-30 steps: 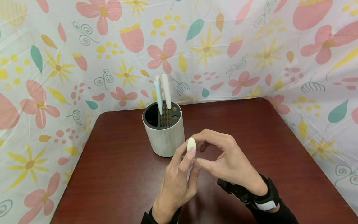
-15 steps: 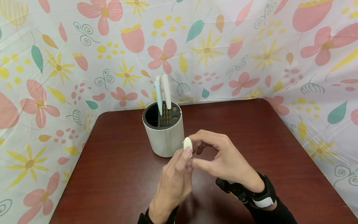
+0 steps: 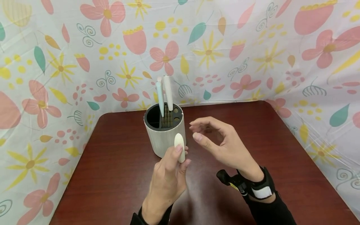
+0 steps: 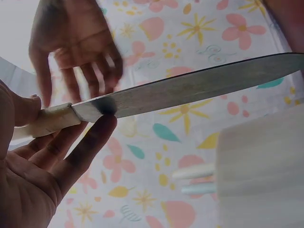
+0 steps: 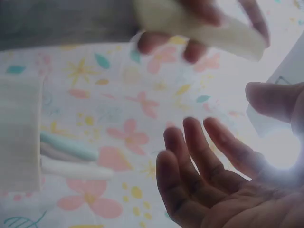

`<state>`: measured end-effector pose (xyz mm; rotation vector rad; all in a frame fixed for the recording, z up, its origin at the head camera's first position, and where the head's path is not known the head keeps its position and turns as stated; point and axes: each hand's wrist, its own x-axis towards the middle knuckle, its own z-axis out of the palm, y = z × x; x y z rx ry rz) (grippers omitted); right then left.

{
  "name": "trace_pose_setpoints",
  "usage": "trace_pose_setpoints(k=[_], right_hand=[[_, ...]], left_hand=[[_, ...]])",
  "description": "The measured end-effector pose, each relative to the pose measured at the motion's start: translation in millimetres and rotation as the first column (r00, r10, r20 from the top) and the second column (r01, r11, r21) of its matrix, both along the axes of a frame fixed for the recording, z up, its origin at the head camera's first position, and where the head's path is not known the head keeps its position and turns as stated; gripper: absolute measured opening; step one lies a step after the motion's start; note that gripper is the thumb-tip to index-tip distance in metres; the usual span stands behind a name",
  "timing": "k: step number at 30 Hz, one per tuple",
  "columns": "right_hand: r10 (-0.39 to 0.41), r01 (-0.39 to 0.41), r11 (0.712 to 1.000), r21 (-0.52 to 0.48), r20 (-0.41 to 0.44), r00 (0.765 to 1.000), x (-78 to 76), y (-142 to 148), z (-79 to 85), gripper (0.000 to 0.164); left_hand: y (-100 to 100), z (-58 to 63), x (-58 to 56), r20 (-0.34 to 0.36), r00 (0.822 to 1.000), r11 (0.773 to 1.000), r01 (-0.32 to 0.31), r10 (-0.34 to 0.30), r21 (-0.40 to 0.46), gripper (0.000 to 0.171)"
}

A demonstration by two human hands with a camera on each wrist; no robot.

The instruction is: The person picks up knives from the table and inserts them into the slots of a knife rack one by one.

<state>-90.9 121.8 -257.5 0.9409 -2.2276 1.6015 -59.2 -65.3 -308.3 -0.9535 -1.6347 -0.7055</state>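
My left hand (image 3: 166,181) grips a kitchen knife by its cream handle (image 3: 179,147), thumb on one side and fingers on the other. In the left wrist view the long metal blade (image 4: 190,88) points away from the hand, toward the knife block. From the head view the handle's butt faces me and the blade is hidden. My right hand (image 3: 225,142) hovers to the right of the knife, apart from it, with relaxed, slightly bent fingers and nothing in them. Just beyond the left hand stands the off-white round knife block (image 3: 164,142).
A light blue handle (image 3: 160,97) and a white handle (image 3: 168,93) stick up from the block's black slotted top, a pinkish one partly behind them. The block stands on a dark red-brown table (image 3: 121,162). A flower-patterned cloth (image 3: 213,53) hangs behind the table.
The right hand has let go of the knife and drawn up and away to the right. The left hand has moved slightly left and down, still holding the knife.
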Motion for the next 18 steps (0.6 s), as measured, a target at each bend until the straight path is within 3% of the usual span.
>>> trace_pose_setpoints(k=[10,18], right_hand=[[-0.113,0.113,0.993,-0.028,-0.010,0.994,-30.4,-14.4,-12.7,0.031],[-0.160,0.160,0.987,0.029,0.016,0.987,-53.0,-25.5,-24.1,0.032]], left_hand=[[-8.4,18.7,-0.8,-0.078,0.997,1.000,0.003,-0.003,0.009,0.039],[-15.3,35.3,-1.3,-0.143,0.990,1.000,0.023,-0.019,0.020,0.047]])
